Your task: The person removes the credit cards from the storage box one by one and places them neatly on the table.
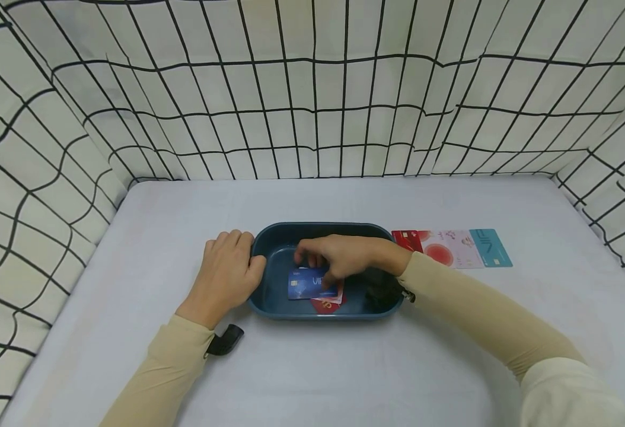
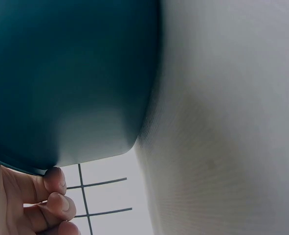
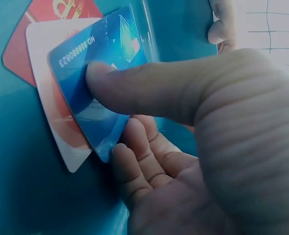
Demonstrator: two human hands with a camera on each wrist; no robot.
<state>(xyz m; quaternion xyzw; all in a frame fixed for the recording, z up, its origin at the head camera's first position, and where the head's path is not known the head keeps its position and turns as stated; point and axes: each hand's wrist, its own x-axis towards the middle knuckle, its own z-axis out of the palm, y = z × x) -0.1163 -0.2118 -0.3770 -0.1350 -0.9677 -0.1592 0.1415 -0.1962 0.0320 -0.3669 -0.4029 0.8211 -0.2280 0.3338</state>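
A dark teal oblong basin (image 1: 318,317) stands on the white-covered table. At its left end my left hand (image 1: 229,270) grips the rim, and in the left wrist view its fingertips (image 2: 61,203) curl at the rim. Inside the basin my right hand (image 1: 339,256) pinches a blue card (image 1: 303,286), thumb on its face and fingers at its edge. Under the blue card are a white-and-pink card (image 3: 51,98) and a red card (image 3: 22,54) with gold print, both partly covered.
Right of the basin, a red card (image 1: 407,240), a pink patterned card (image 1: 459,248) and a teal card (image 1: 491,248) lie in an overlapping row on the table. A white backdrop with a black grid (image 1: 315,89) rises behind and at both sides.
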